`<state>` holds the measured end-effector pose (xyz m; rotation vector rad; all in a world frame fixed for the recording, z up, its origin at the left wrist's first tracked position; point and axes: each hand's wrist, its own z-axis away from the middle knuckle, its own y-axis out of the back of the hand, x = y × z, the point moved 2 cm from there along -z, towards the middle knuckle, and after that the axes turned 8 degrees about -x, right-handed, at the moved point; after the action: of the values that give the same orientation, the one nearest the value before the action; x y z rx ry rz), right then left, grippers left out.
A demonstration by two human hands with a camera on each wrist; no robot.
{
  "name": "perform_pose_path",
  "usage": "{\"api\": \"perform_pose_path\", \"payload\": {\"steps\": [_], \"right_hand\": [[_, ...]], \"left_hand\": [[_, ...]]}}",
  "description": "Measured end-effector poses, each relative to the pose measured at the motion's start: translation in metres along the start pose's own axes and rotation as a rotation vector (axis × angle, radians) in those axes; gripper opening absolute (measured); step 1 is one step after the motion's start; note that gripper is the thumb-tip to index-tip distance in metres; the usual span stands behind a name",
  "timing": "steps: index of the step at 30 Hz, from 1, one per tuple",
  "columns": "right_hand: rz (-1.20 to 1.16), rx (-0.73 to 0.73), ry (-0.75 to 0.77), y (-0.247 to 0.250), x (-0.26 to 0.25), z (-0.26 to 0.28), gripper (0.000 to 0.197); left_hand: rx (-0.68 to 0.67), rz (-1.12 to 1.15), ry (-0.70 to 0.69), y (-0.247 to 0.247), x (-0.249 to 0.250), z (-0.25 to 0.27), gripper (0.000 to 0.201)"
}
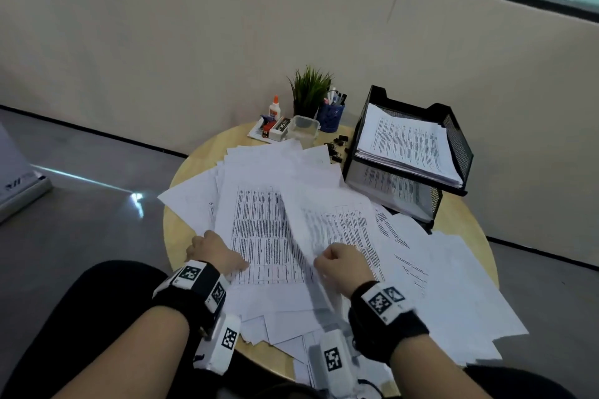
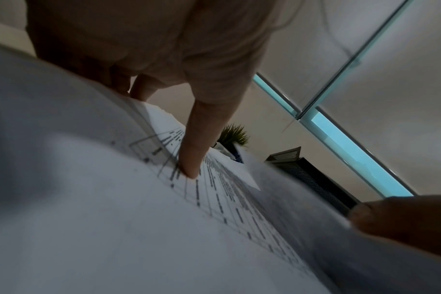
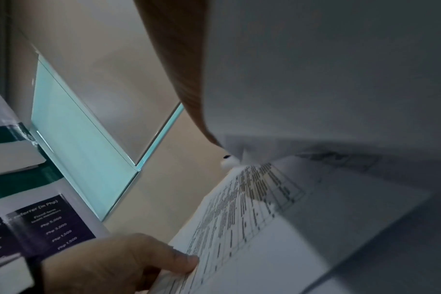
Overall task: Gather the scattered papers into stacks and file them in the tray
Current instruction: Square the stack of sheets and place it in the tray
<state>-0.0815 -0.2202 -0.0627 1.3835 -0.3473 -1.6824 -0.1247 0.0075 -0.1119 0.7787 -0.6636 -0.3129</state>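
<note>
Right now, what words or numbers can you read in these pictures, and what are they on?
"referrer (in Php)": purple poster panel, right wrist view.
"Php 5,000", "Php 3,000", "Php 1,500", "Php 1,500": same panel, one below another.
Smaller lines on that panel: too blurred to read.
Printed tables on the papers: too blurred.
Glue bottle label, clock digits: too small.

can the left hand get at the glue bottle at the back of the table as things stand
Probably not right away. The left hand is busy gripping a printed sheet at the near edge, and the glue bottle stands across the spread papers, though nothing tall blocks the way.
</note>
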Motion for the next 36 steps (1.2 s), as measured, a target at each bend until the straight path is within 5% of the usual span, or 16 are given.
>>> {"api": "perform_pose_path", "payload": {"steps": [3, 9, 13, 18, 22, 26, 31, 34, 36], "right_hand": [[-0.025, 0.014, 0.005, -0.001, 0.000, -0.003, 0.011], [0.081, 0.217, -0.300, 0.047, 0.059, -0.016, 0.071], [0.254, 0.113, -0.452, 0.055, 0.092, -0.017, 0.104], [0.202, 0.013, -0.412, 0.048, 0.096, -0.022, 0.091], [0.314, 0.006, -0.416, 0.041, 0.090, -0.021, 0.084], [0.271, 0.025, -0.305, 0.037, 0.082, -0.016, 0.047], [0.103, -0.091, -0.208, 0.036, 0.071, -0.014, 0.030], [0.152, -0.113, -0.221, 0.033, 0.068, -0.014, 0.062], [0.184, -0.080, -0.215, 0.031, 0.069, -0.015, 0.054]], "left_hand": [[0.031, -0.025, -0.015, 0.000, -0.001, 0.003, 0.089], [0.048, -0.009, -0.041, 0.000, 0.005, -0.001, 0.078], [-0.024, -0.036, -0.039, -0.001, 0.011, -0.001, 0.080], [-0.150, -0.050, -0.092, -0.012, 0.018, 0.005, 0.084], [-0.079, -0.046, -0.144, -0.011, 0.017, 0.009, 0.054], [-0.182, 0.128, -0.256, -0.010, 0.020, 0.012, 0.012], [-0.175, 0.280, -0.333, -0.014, 0.023, 0.015, 0.035], [-0.187, 0.360, -0.321, -0.015, 0.025, 0.018, 0.044], [-0.147, 0.361, -0.271, -0.014, 0.022, 0.015, 0.039]]}}
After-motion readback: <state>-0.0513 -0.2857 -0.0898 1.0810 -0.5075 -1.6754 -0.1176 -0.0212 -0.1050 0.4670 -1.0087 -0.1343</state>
